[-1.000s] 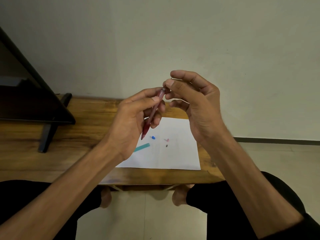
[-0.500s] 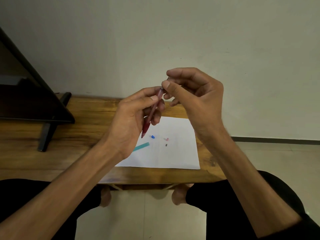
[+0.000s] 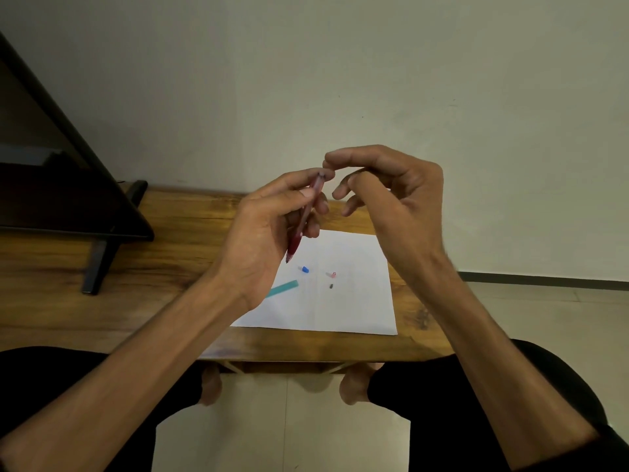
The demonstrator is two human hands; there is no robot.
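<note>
Red pen (image 3: pixel 306 216) held above the bench (image 3: pixel 170 267), its job seemingly only part done

The left hand (image 3: pixel 269 229) pinched the red pen tip-down over the paper sheet (image 3: pixel 357 301). The right hand (image 3: pixel 391 192) curled at its top end, whether its grip pinched anything I could not tell. A blue cap (image 3: pixel 305 269), pink piece (image 3: pixel 331 274), dark bit (image 3: pixel 331 286) and teal tube (image 3: pixel 281 289) lay loose on the sheet — likely much remained.

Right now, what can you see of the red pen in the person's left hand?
The red pen is a slim plastic-looking barrel, paler near the top, deep red toward its pointed tip. It hangs tilted above the white paper, tip down. The left hand pinches it between thumb and fingers. The right hand curls close by its top end; contact cannot be told.
</note>
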